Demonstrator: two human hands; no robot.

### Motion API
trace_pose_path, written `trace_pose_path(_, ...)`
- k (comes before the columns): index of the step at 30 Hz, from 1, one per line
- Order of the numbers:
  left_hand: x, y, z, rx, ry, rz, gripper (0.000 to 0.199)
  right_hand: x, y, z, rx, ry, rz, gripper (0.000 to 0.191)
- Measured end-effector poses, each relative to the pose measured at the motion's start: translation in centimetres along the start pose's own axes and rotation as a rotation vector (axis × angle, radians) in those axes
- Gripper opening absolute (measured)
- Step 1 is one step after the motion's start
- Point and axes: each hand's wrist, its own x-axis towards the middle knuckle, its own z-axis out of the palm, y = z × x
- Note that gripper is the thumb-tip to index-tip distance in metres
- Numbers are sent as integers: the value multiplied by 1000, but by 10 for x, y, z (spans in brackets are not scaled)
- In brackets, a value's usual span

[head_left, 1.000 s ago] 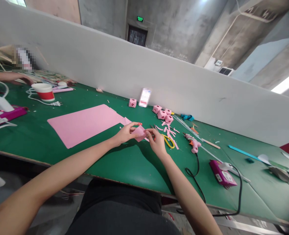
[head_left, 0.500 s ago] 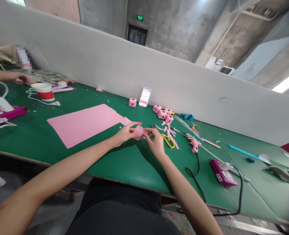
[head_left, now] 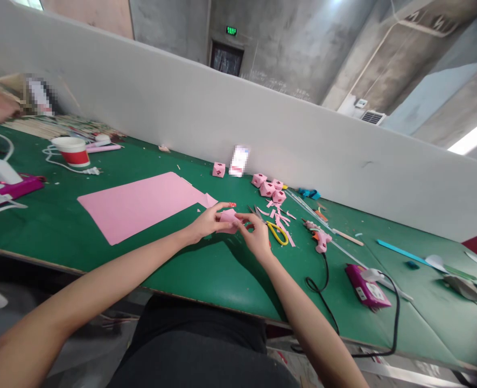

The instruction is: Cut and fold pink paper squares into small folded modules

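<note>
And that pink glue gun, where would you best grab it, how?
Probably by the handle of the glue gun, from the near side: the handle points toward the person, while the nozzle faces away and left. The black cord leaves the handle's near end, so grip clear of it. The right hand is nearest.

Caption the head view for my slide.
Left hand and right hand hold a pink paper piece over a green table, near yellow-handled scissors.

Concrete wall (head_left: 287, 48), white partition (head_left: 161, 108), green table (head_left: 206, 275)
</note>
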Motion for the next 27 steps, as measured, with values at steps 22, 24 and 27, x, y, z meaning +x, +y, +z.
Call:
trace_pose_path(22,1,2,-5,159,92,68,65,1,0,-2,87,39,56,28)
trace_pose_path(24,3,1,-6,233,118,129,63,1,1,-2,80,50,54,26)
trace_pose_path(27,4,-1,-7,368,163,265,49,1,0,-2,92,38,70,24)
